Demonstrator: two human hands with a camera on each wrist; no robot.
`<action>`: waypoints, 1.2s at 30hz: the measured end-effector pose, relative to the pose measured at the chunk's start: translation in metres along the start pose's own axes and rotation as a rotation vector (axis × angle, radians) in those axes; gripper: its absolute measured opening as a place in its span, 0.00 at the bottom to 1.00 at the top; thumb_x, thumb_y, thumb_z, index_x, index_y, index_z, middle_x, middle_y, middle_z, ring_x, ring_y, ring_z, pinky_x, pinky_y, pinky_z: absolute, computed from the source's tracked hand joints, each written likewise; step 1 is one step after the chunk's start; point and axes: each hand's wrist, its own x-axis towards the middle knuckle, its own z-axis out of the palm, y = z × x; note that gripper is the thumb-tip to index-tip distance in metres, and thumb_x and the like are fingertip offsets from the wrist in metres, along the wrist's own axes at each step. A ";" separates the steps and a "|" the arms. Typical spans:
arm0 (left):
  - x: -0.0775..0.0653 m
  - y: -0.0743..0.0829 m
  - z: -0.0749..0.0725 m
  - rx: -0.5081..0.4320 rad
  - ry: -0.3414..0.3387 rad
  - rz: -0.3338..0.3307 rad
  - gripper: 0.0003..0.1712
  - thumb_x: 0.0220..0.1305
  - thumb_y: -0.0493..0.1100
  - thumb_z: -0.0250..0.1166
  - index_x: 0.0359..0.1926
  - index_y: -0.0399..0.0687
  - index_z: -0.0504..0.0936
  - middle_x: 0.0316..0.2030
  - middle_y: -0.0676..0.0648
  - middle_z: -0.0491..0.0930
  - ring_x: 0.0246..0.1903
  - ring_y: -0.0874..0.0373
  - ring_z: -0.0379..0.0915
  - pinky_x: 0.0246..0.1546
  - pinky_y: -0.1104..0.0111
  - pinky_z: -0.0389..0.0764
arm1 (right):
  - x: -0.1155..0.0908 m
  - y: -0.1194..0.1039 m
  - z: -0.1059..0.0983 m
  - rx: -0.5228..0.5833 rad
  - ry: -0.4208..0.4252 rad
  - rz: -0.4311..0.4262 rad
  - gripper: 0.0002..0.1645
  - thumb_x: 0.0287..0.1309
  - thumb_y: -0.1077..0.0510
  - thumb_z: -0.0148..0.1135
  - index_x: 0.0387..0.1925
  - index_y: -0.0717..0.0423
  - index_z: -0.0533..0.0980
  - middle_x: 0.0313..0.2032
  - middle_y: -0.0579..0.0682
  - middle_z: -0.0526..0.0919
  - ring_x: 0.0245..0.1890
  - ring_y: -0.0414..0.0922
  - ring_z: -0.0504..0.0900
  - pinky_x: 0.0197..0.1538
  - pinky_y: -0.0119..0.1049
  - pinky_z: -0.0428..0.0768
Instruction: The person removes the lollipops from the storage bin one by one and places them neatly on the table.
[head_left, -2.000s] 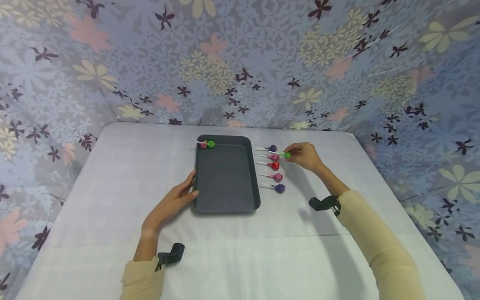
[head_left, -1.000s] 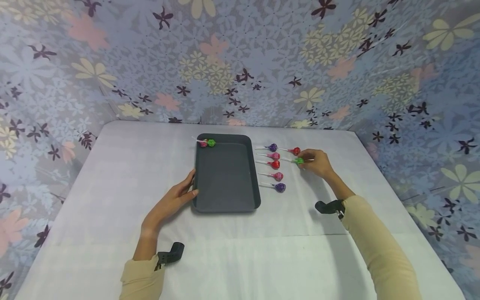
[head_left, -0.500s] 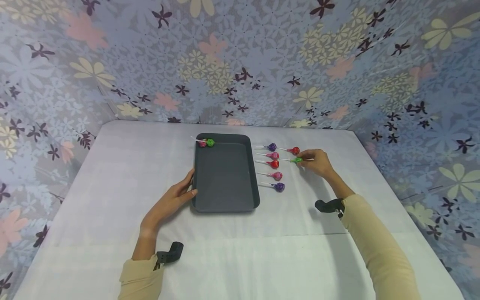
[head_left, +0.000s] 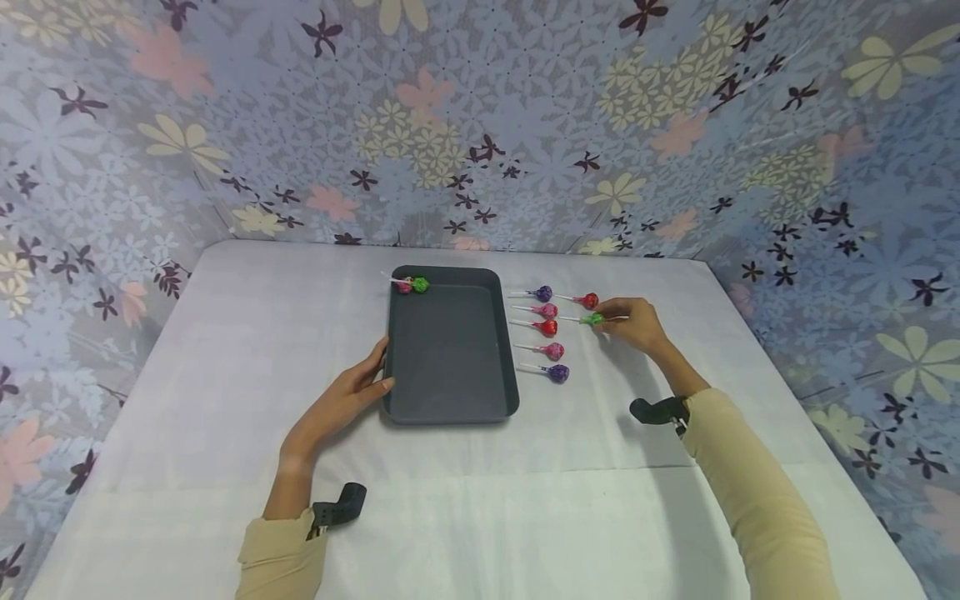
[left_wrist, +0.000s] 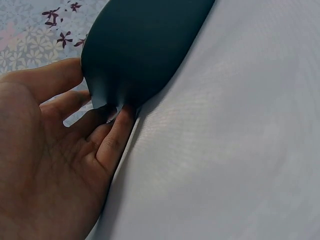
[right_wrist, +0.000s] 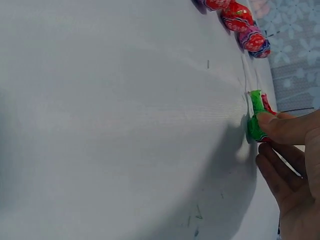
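My right hand (head_left: 633, 323) pinches the wrapped head of a green lollipop (head_left: 592, 319) between thumb and fingers, its white stick pointing left. In the right wrist view the green wrapper (right_wrist: 257, 127) shows at the thumb tip, close over the cloth. A red lollipop (head_left: 590, 301) lies just behind it. My left hand (head_left: 341, 408) holds the left wall of a dark grey tray (head_left: 450, 421), thumb over the rim and fingers along the outside. Inside the tray's far left corner are a green lollipop (head_left: 421, 285) and a pink one (head_left: 404, 287), a stick jutting over the rim.
Between tray and right hand runs a column of lollipops: purple (head_left: 543, 293), pink (head_left: 550, 310), red (head_left: 550, 327), another pink (head_left: 555, 351) and another purple (head_left: 558, 373). They lie on a white cloth-covered table (head_left: 480, 517). Floral fabric (head_left: 480, 125) hangs behind and at the sides.
My right hand has moved right and slightly nearer with the green lollipop. The red lollipop, earlier at its fingers, now lies on the cloth. My left hand stays at the tray.
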 end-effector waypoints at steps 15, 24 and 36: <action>-0.001 0.002 0.000 0.002 0.004 -0.009 0.42 0.75 0.48 0.52 0.78 0.47 0.39 0.78 0.43 0.36 0.76 0.42 0.37 0.74 0.49 0.48 | 0.010 -0.036 0.004 0.115 0.121 -0.140 0.18 0.57 0.65 0.68 0.48 0.70 0.80 0.49 0.67 0.82 0.53 0.60 0.81 0.57 0.46 0.80; 0.000 0.001 0.001 -0.003 0.002 0.009 0.41 0.75 0.47 0.52 0.78 0.47 0.39 0.78 0.43 0.36 0.76 0.42 0.37 0.74 0.50 0.48 | 0.019 -0.102 0.030 0.332 0.016 -0.291 0.17 0.57 0.67 0.67 0.48 0.72 0.80 0.48 0.67 0.83 0.51 0.61 0.82 0.48 0.26 0.83; -0.002 0.003 0.002 -0.005 0.008 0.001 0.42 0.75 0.49 0.53 0.78 0.49 0.39 0.77 0.42 0.36 0.75 0.39 0.37 0.74 0.48 0.49 | 0.043 -0.159 0.073 0.395 -0.145 -0.326 0.20 0.56 0.69 0.67 0.51 0.69 0.79 0.51 0.68 0.81 0.52 0.59 0.82 0.52 0.41 0.83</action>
